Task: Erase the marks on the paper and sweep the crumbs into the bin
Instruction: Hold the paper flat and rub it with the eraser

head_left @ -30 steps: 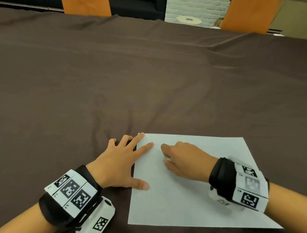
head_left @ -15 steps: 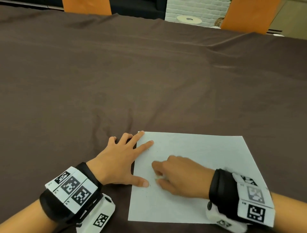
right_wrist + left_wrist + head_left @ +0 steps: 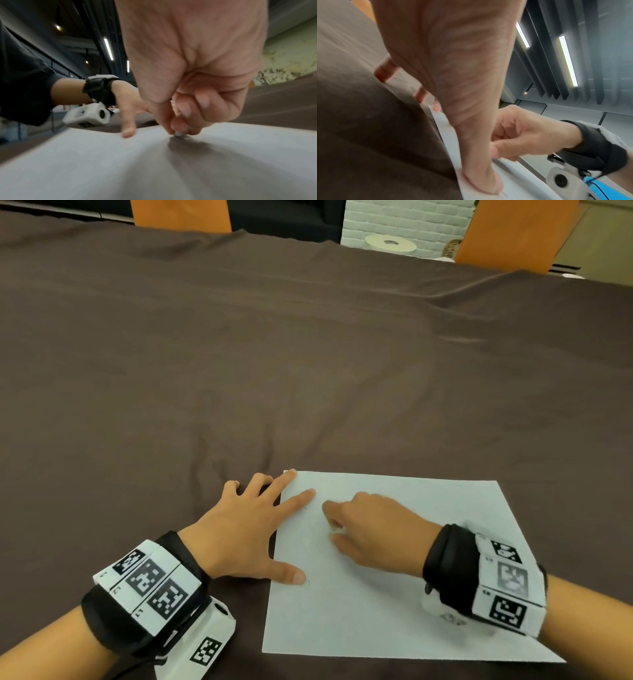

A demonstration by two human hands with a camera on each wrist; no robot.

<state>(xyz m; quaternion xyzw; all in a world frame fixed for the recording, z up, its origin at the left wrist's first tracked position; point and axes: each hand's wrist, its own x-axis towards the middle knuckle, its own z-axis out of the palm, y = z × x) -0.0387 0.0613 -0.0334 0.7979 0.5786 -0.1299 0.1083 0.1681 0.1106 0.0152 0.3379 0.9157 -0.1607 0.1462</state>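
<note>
A white sheet of paper (image 3: 394,594) lies on the brown tablecloth at the near edge. My left hand (image 3: 253,525) lies flat with spread fingers on the sheet's left edge, thumb and two fingertips on the paper (image 3: 447,125). My right hand (image 3: 363,529) pinches a small white eraser (image 3: 178,134) between thumb and fingers and presses its tip onto the paper (image 3: 154,169) in the upper left part. Faint short pencil marks (image 3: 308,582) show near my left thumb. The eraser is almost hidden in the head view. No bin is in view.
The brown tablecloth (image 3: 308,371) covers a wide table stretching far ahead and to both sides. Two orange chair backs (image 3: 178,213) stand at the far edge. A round white object (image 3: 390,244) sits beyond the table.
My right hand slid toward me down the paper with the eraser, then moved back up and to the right. The left hand stayed pressing the sheet's left edge.
</note>
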